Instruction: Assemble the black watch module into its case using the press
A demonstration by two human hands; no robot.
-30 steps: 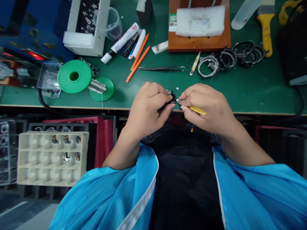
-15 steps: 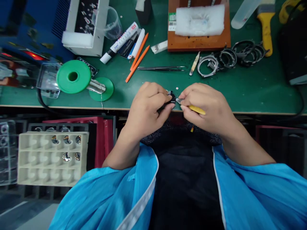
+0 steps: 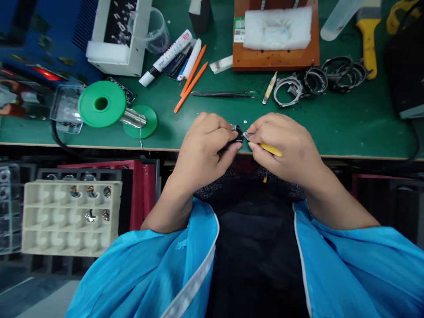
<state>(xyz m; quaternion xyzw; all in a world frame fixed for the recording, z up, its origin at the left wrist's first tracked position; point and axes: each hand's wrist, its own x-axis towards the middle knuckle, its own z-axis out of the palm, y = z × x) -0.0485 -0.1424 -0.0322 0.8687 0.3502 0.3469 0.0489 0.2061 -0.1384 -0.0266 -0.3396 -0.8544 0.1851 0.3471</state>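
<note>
At the front edge of the green bench, my left hand is closed on a small black round part, mostly covered by my fingers. Facing it, my right hand pinches a yellow-handled knife with a short metal blade. The blade's tip lies right at the side of the black part; whether they touch I cannot tell. Just beyond my hands lies a tiny pale piece. Tweezers rest farther back, with several metal watch-case rings to their right.
On the left stand a green solder spool and a white box. Marker and orange sticks lie behind my left hand. A brown wooden stand and yellow brush are at the back. A cream tray sits below the bench.
The knife in my right hand has shifted very slightly and its handle has tilted a little. My left hand keeps the black part in nearly the same place.
</note>
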